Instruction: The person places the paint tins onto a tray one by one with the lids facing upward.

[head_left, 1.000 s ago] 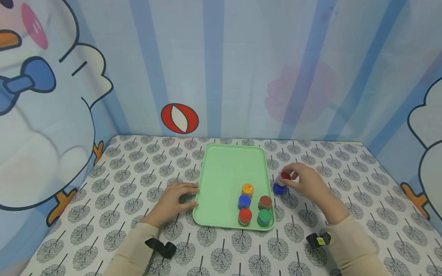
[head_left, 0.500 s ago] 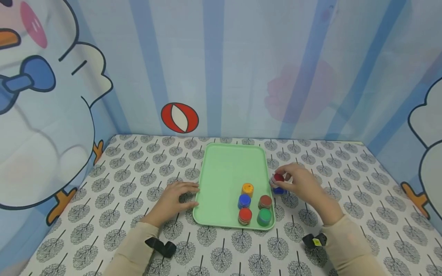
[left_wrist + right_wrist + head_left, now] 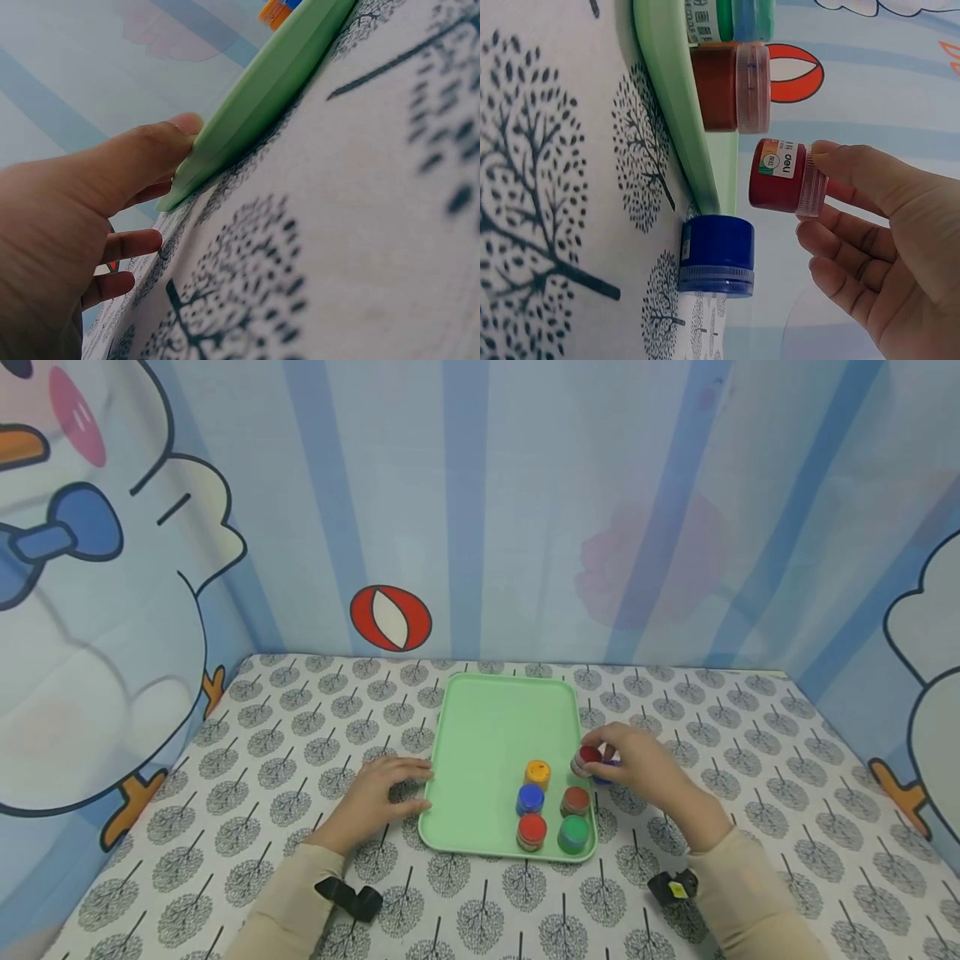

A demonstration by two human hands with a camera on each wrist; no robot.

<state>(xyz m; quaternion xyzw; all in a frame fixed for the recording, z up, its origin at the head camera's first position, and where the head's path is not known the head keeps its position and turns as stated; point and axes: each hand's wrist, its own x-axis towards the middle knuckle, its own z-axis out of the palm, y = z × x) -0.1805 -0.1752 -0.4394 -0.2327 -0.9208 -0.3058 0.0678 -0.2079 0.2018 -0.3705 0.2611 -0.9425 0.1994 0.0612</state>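
Note:
My right hand [image 3: 637, 764] pinches a dark red paint jar [image 3: 778, 176] by its clear lid, between thumb and fingers. The jar is off the table, close to the right rim of the green tray [image 3: 495, 718]. Below it a dark blue paint jar [image 3: 717, 251] lies on its side on the cloth just outside the tray, partly behind the right hand in the head view. On the other side, my left hand [image 3: 382, 793] rests at the tray's left rim, its fingertips touching the edge with fingers relaxed.
In the tray's near right part stand paint jars: orange [image 3: 537, 773], blue [image 3: 530, 799], red [image 3: 532, 832], brown [image 3: 575, 801] and green [image 3: 573, 833]. A tree-patterned cloth [image 3: 300, 768] covers the table. Behind hangs a striped blue curtain [image 3: 517, 527].
My right hand has carried the dark red jar leftward, from above the lying blue jar to the tray's right rim. The left hand and the tray have stayed in place.

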